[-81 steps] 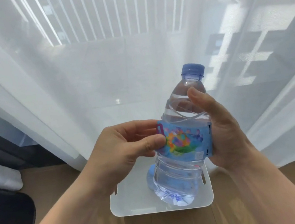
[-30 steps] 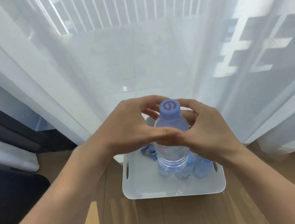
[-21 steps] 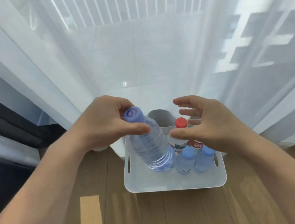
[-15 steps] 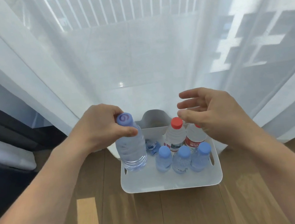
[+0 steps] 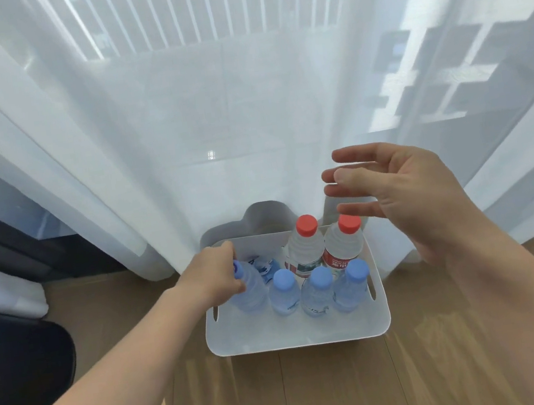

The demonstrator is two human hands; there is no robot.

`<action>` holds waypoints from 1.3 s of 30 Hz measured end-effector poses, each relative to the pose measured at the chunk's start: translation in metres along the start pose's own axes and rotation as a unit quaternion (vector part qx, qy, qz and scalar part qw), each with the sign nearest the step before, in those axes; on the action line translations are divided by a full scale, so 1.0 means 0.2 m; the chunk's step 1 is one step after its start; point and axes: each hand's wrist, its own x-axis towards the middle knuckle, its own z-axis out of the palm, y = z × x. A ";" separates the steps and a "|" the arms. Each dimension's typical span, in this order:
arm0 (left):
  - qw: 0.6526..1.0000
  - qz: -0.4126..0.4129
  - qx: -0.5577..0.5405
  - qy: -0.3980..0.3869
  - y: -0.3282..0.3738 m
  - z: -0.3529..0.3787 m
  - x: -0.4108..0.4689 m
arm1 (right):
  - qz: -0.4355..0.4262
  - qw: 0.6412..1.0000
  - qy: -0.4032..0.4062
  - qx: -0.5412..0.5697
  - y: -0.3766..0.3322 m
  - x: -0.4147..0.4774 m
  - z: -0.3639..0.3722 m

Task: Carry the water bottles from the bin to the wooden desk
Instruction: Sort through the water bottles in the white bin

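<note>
Low in the frame, just right of centre: a white bin (image 5: 298, 335) on the wooden floor (image 5: 320, 394), backed against a sheer curtain (image 5: 179, 128). Inside it, six bottles upright. Along the near row, four with blue caps; behind them toward the right, a red-capped pair (image 5: 328, 247) side by side. Left hand (image 5: 212, 277) reaching in at the bin's left end, fingers closed around the neck of the leftmost blue-capped bottle (image 5: 247, 291), base seemingly down among the others. Right hand (image 5: 392, 198) up at centre right, above and beyond the red caps, fingers spread, gripping nothing. A loose blue label or wrapper (image 5: 264, 266) tucked behind the held bottle. No desk anywhere in view. Judging by that, hardly begun: every visible bottle in the bin, none delivered, all six left to carry.
</note>
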 end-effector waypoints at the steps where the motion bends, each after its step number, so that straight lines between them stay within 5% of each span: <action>1: 1.000 -0.001 0.009 -0.015 0.01 -0.01 0.00 | 0.001 1.000 -0.001 -0.002 0.00 0.00 0.00; 4: 0.998 0.035 0.047 0.002 0.09 -0.03 0.02 | 0.000 1.000 -0.004 -0.006 0.01 0.01 0.01; 9: 0.987 0.103 -0.122 0.019 0.33 -0.01 0.09 | 0.005 0.999 0.032 -0.005 -0.01 -0.01 -0.04; 13: 0.989 0.094 -0.107 -0.029 0.39 0.08 0.16 | 0.010 0.999 0.042 -0.015 -0.01 -0.04 -0.10; 20: 0.973 0.096 -0.207 0.029 0.40 0.10 0.23 | 0.009 0.998 0.049 -0.026 0.00 -0.08 -0.16; 31: 0.905 0.129 -0.382 0.137 0.40 -0.52 0.04 | 0.027 0.991 0.012 -0.132 0.11 -0.02 -0.06; 39: 0.917 0.199 -0.309 0.156 0.54 -0.70 -0.23 | -0.036 0.989 -0.047 -0.133 0.08 -0.03 -0.02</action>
